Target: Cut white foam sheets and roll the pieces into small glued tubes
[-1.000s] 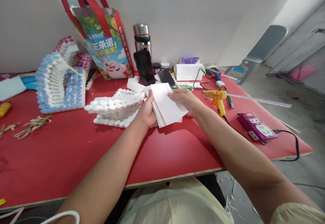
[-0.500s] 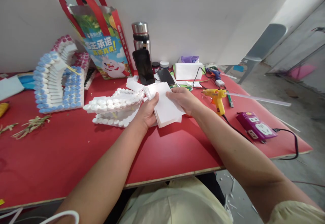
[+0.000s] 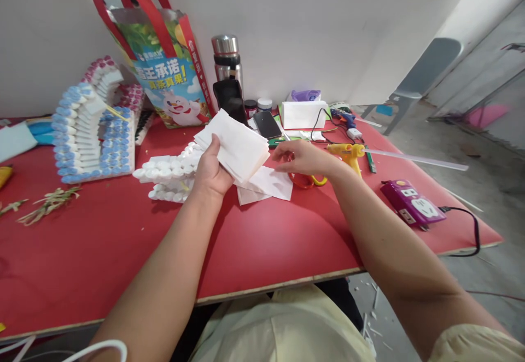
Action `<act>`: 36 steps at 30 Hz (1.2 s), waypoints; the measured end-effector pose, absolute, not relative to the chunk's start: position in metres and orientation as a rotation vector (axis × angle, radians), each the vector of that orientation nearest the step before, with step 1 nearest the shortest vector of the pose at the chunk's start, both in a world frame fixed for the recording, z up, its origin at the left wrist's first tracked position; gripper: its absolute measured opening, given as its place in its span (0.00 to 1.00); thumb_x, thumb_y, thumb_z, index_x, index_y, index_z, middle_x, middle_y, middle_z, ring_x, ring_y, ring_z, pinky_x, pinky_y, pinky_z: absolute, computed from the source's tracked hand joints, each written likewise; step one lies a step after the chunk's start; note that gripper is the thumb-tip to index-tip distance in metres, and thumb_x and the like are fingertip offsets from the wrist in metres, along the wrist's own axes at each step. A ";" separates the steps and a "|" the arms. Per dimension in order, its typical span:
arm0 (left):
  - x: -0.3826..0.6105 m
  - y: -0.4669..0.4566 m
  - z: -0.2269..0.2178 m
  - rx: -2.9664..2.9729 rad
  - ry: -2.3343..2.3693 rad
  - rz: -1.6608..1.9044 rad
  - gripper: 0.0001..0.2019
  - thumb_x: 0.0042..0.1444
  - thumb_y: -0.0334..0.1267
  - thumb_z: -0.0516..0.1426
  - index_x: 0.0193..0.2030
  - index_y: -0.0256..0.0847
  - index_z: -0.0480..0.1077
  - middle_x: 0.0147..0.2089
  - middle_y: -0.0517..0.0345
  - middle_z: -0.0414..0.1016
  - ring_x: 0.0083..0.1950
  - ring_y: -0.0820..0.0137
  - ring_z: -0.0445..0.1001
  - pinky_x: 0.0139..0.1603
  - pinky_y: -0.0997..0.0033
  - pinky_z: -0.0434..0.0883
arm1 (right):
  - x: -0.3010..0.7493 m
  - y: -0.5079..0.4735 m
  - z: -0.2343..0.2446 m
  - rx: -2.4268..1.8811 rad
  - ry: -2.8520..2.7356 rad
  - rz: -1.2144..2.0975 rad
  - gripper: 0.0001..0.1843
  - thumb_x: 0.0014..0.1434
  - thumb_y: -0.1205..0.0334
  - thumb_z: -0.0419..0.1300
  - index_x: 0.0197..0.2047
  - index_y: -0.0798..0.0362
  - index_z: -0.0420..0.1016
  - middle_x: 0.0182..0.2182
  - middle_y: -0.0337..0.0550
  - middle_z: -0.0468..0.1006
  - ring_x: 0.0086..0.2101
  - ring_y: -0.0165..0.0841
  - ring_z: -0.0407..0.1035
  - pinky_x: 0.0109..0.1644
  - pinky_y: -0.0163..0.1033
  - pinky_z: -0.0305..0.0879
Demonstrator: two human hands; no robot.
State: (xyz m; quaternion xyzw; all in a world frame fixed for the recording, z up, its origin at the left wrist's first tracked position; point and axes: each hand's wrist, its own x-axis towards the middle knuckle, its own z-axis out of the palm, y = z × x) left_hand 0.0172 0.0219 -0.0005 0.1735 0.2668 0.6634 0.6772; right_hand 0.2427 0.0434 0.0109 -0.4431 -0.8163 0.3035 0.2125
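Note:
My left hand (image 3: 212, 171) is closed on a stack of white paper sheets (image 3: 238, 146), thumb on top and fingers beneath, held tilted above the table. My right hand (image 3: 305, 157) is to the right of the stack, its fingers loosely curled and apart, with nothing seen in them. Below it lie a few loose white paper pieces (image 3: 274, 184) and scissors with red and yellow handles (image 3: 319, 180), partly covered by the hand. Left of the stack sits a white folded-looking piece with rows of rounded white ends (image 3: 164, 171), partly hidden by my left hand.
On the red table (image 3: 262, 247) stand a blue-and-white craft piece (image 3: 88, 138), a shopping bag (image 3: 168, 72) and a steel flask (image 3: 225, 56). A phone (image 3: 267, 125) lies behind the papers. To the right are a yellow glue gun (image 3: 348, 154) and a purple power socket box (image 3: 412, 203).
My right hand has let go of the paper stack and moved slightly right. The left hand has carried the stack left and up, uncovering loose sheets and the scissors.

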 end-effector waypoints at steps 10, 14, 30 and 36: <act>0.019 0.019 0.003 0.435 0.563 1.518 0.25 0.70 0.45 0.51 0.70 0.39 0.63 0.60 0.47 0.78 0.64 0.58 0.74 0.68 0.57 0.68 | 0.186 0.008 -0.004 -1.239 -2.860 0.235 0.13 0.56 0.60 0.62 0.44 0.57 0.76 0.46 0.57 0.78 0.41 0.44 0.73 0.36 0.41 0.59; 0.019 0.020 0.001 0.438 0.544 1.503 0.24 0.71 0.45 0.49 0.69 0.38 0.64 0.60 0.46 0.78 0.65 0.59 0.73 0.69 0.56 0.67 | 0.183 0.009 -0.010 -1.234 -2.874 0.033 0.13 0.57 0.67 0.57 0.44 0.59 0.78 0.45 0.57 0.79 0.37 0.43 0.74 0.31 0.41 0.53; 0.024 0.021 -0.003 0.409 0.792 1.418 0.21 0.65 0.42 0.58 0.62 0.35 0.71 0.52 0.43 0.82 0.56 0.56 0.80 0.65 0.53 0.71 | 0.246 0.064 -0.011 -1.262 -1.369 1.007 0.10 0.52 0.56 0.63 0.24 0.52 0.71 0.19 0.35 0.66 0.21 0.28 0.58 0.24 0.35 0.53; 0.030 0.015 -0.004 0.347 0.966 1.161 0.19 0.65 0.36 0.58 0.60 0.29 0.71 0.46 0.37 0.83 0.49 0.52 0.82 0.62 0.46 0.72 | 0.259 0.066 0.001 -1.008 -1.297 0.814 0.08 0.57 0.56 0.63 0.30 0.51 0.75 0.22 0.36 0.68 0.24 0.29 0.62 0.28 0.36 0.59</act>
